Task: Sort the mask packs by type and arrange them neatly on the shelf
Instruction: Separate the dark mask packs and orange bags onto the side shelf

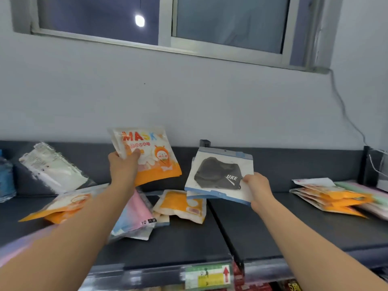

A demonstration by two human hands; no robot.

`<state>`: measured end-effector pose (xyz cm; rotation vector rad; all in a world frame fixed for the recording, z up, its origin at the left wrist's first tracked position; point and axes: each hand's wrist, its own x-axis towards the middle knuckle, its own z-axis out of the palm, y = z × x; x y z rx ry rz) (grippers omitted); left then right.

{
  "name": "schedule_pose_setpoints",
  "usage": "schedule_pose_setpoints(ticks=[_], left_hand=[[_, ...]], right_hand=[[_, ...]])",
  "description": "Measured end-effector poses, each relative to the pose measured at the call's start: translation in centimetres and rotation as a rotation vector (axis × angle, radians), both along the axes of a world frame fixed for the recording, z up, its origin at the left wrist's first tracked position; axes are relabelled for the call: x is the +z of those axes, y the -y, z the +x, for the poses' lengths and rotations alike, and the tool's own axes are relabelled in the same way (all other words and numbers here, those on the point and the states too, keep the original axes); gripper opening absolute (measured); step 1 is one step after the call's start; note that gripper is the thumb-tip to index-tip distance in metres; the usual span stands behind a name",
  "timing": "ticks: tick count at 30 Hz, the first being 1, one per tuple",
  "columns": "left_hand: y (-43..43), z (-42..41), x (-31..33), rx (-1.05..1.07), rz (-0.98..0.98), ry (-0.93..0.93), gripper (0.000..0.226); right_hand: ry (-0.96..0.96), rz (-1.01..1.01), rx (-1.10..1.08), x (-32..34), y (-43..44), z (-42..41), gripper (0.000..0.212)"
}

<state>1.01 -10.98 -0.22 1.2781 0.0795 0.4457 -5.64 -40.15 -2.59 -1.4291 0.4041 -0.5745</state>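
My left hand [122, 167] grips an orange and white cartoon mask pack [156, 156] by its left edge, held upright above the dark shelf [273, 223]. My right hand [256, 185] pinches the lower right corner of a black mask pack [218, 175] with a blue-edged white sleeve, lifted over the middle of the shelf. Under my hands lies a loose heap: an orange pack [182, 205], a pink and blue pack [134, 217] and more orange packs [60, 208] at the left.
A stack of orange packs [329, 199] lies at the right, with pale green and pink packs [369, 190] behind it. A white mask pack [52, 169] leans on the shelf's back wall at the left, next to blue packs [6, 177]. Price labels [207, 277] line the front edge.
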Motion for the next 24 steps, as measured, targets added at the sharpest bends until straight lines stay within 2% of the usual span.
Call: schedule_pose_setpoints(ticks=[5,9,14,24], left_hand=[[8.5,-2.5,-1.0,-0.052,-0.072,-0.023,0.046],[14.9,-3.7,-1.9,-0.188,-0.126,-0.116,0.044],[21.3,-3.5,-2.6,-0.344,-0.090,-0.216,0.047],[31.3,-1.1,-1.9,-0.526,-0.043,-0.223,0.044]], right_hand=[[-0.020,-0.078,-0.005,-1.8,8.1,-3.2,0.020],[-0.060,-0.100,-0.013,-3.1,13.6,-4.3,0.024],[-0.129,-0.138,-0.026,-4.2,18.6,-4.1,0.028],[-0.323,-0.232,-0.012,-5.5,24.1,-1.1,0.038]])
